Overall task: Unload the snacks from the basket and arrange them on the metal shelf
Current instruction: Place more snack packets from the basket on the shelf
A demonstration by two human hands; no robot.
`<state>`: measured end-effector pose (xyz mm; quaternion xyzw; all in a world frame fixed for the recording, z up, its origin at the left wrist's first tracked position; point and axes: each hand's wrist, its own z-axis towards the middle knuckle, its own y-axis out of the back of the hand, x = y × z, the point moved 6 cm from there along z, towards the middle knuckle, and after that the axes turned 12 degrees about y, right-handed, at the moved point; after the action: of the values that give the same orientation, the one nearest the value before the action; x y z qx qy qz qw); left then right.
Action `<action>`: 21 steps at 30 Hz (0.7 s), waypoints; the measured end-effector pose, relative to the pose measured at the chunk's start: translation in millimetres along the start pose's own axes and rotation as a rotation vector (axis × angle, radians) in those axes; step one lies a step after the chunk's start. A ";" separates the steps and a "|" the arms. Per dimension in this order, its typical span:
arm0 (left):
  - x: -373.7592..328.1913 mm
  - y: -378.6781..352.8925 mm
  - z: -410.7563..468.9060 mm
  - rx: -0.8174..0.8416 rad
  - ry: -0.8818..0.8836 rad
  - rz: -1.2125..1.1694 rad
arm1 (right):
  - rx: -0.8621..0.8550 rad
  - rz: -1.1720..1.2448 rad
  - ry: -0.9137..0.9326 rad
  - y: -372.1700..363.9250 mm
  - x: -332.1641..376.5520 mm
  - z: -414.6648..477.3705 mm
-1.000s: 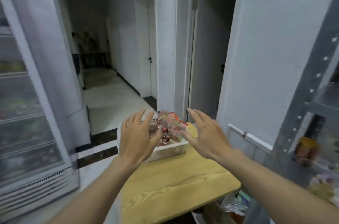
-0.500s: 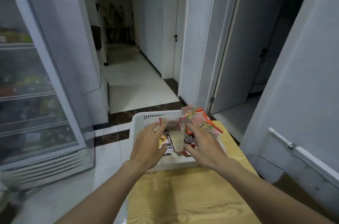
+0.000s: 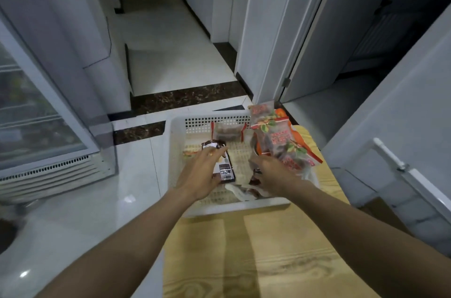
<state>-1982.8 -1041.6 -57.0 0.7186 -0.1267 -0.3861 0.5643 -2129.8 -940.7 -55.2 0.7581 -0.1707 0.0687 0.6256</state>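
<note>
A white plastic basket (image 3: 175, 141) stands on the far end of a light wooden table (image 3: 280, 249). Inside it my left hand (image 3: 200, 175) grips a dark brown snack packet (image 3: 225, 171) with a white label. My right hand (image 3: 275, 175) reaches into the basket's right side, its fingers curled around the lower end of a clear bag of red snacks (image 3: 283, 144) that leans over the right rim. Another small clear packet (image 3: 228, 132) leans against the basket's back wall. More wrappers (image 3: 244, 191) lie near the front wall. The metal shelf is out of view.
A glass-door fridge (image 3: 36, 127) stands on the left. White tiled floor (image 3: 73, 200) lies left of the table. An open doorway (image 3: 361, 54) and a white wall panel (image 3: 402, 127) are on the right, a corridor straight ahead.
My view has tilted down and the basket appears closer. Both hands went from hovering above the basket to reaching inside it; the left now holds the dark packet, the right the clear bag.
</note>
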 end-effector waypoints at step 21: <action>-1.7 -15.6 52.2 0.292 0.077 -0.728 | -0.199 0.371 0.224 72.0 26.3 73.8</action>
<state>-2024.3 -1072.6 -73.9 0.8033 0.1041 -0.5115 0.2866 -2138.1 -1028.4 4.5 0.6359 -0.2425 0.2492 0.6890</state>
